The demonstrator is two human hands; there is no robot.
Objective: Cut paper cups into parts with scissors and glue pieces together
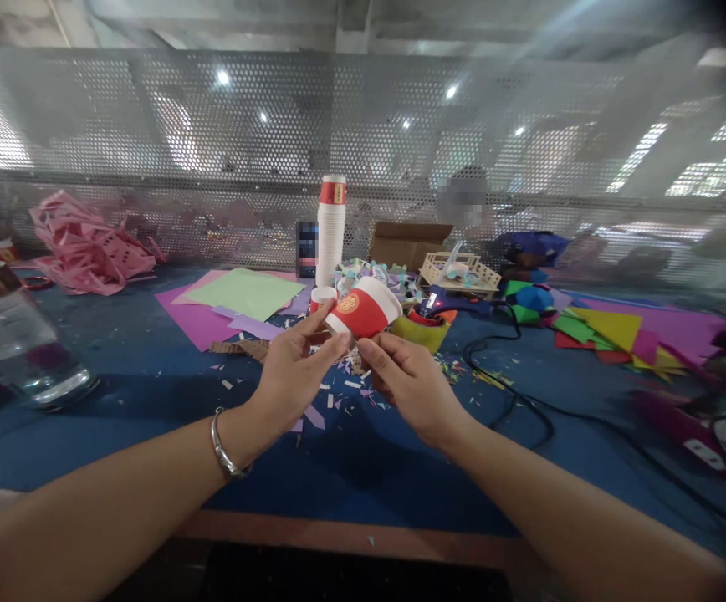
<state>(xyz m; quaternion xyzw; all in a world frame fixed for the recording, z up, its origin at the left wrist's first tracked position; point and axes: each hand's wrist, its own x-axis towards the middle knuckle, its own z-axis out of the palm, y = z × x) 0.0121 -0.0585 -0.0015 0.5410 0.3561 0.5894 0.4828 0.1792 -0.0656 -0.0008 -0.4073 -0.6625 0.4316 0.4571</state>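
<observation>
Far to your left a clear plastic jar (8, 334) lies on the blue table (150, 368), with crumpled pink paper (87, 247) behind it. Your left hand (291, 368), a bracelet (225, 447) on its wrist, pinches the base of the red paper cup (363, 311) between thumb and extended fingers. The cup is held above the table, tipped on its side, its long axis running from the base at lower left to the white rim at upper right. Your right hand (410, 380) closes its fingertips on the base from below and to the right, about as near as the left. Behind stands a stack of cups (330, 230); coloured paper pieces (607, 330) lie further right.
</observation>
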